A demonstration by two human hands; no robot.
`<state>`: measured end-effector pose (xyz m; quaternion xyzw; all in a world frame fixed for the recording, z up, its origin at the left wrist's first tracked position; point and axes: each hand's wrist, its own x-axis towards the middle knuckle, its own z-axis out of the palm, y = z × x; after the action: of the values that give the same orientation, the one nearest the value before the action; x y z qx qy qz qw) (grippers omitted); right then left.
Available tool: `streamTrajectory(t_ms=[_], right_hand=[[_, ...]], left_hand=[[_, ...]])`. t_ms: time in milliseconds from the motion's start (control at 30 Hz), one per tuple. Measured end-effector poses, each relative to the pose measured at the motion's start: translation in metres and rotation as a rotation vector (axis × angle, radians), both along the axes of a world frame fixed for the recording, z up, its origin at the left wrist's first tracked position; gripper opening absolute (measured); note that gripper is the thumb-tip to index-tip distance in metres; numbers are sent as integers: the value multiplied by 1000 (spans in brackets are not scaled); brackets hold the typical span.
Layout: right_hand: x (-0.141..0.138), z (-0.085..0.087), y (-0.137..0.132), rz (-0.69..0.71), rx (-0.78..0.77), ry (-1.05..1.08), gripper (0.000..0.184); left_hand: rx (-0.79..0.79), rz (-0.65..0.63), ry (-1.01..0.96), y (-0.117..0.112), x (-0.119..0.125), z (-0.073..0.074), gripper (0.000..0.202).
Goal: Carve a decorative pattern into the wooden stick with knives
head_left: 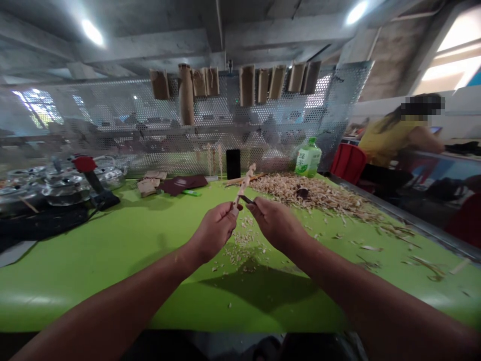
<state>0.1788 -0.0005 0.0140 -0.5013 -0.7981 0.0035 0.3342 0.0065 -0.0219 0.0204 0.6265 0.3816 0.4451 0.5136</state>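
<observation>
My left hand [215, 228] is closed around the lower end of a slim pale carved wooden stick [246, 183], which tilts up and to the right. Its upper part looks knobbly and shaped. In my right hand [277, 223] is a small carving knife [247, 199], its dark blade pointing at the stick close to my left thumb. The handle is hidden in my fingers. Whether the blade touches the wood I cannot tell. Small wood chips [244, 248] lie scattered on the green tabletop [150, 271] beneath both hands.
A heap of shavings [319, 193] covers the back right, beside a green-labelled bottle [308, 158]. A black phone [233, 164] stands upright at the back. Metal pots [65, 188] and a red-headed tool [90, 175] are at left. Behind rises a perforated metal screen [150, 145]. A person in yellow [391, 140] sits at right.
</observation>
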Motion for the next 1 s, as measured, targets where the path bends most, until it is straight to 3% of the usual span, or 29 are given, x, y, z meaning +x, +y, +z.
streamTrajectory(t_ms=[233,467,700,1000], right_hand=[[3,-6,13,308,-317,382,39],[9,-5,13,193,-74,400,40],[4,-1,2,158,-26,259,39],[1,5,-4,197,-67,200,36]], left_hand=[[-4,-36,-50,6,0,-3,20],[-229,-132,-248,16,-8,-4,22],[-111,-120,-320,13,-4,-2,22],[-111,-148,-376,17,-2,-7,21]])
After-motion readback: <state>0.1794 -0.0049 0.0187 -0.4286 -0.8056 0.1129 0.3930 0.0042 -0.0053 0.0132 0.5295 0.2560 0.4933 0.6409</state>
